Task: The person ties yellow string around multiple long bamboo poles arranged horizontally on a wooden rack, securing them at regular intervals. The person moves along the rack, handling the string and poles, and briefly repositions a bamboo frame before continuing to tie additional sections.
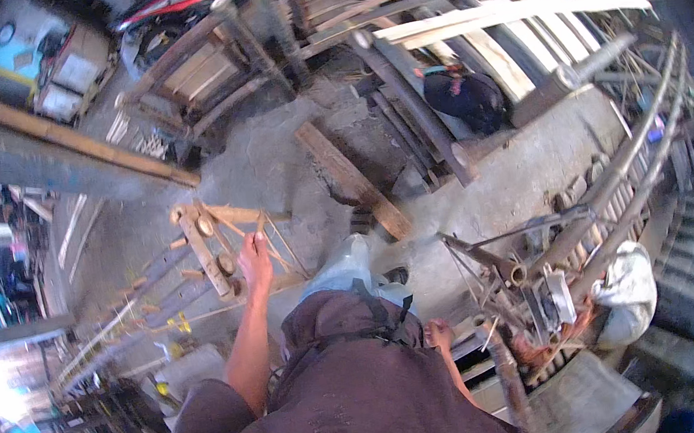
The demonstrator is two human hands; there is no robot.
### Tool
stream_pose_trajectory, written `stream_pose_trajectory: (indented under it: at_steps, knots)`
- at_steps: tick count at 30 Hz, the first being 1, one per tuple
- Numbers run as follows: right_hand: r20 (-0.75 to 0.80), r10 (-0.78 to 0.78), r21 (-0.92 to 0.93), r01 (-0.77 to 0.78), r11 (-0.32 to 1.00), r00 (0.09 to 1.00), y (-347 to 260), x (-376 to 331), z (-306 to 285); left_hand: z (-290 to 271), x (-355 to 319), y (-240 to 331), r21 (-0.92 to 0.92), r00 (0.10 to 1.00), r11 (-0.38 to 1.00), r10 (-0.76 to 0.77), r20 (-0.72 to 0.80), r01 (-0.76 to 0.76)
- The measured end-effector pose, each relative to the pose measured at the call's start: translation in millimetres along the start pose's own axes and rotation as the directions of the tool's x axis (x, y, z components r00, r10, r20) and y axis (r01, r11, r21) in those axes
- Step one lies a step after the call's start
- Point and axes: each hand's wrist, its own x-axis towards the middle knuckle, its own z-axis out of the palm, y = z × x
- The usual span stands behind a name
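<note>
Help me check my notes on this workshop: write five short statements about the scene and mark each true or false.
1. The left hand is higher in the picture than the right hand. True.
2. The white sack is at the picture's left. False: the sack is at the right.
3. A brown board lies slantwise near the picture's middle. True.
4. The shirt is bright yellow. False: it is dark.
5. A red motorbike shows near the top edge. True.
</note>
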Motion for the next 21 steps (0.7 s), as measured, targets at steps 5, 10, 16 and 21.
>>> stream_pose_trajectory:
  at_steps: [5, 10, 16, 21]
  knots:
    - [0.093, -0.033, -0.403, 0.068, 0.913, 0.995, -75.6, 47.2, 18.8, 1.1, -57.3, -14.3, -0.039, 0.993, 0.994, -0.104, -0.06, 0.102]
    - [-0.001, -0.017, -0.806, 0.009, 0.592, 1.0, -224.7, 130.8, 36.3, -35.6, -4.6, 17.3, -0.032, 0.98, 0.998, -0.057, -0.191, 0.051]
    - [0.233, -0.352, -0.741, 0.4, 0.54, 0.907, -351.3, 235.8, 40.8, -87.2, 112.9, -10.5, -0.194, 0.847, 0.981, -0.089, -0.524, -0.017]
    - [0.238, -0.115, -0.57, 0.235, 0.788, 0.964, -380.9, 211.3, 172.8, -100.1, 178.5, -42.5, -0.197, 0.835, 0.975, -0.192, -0.516, 0.103]
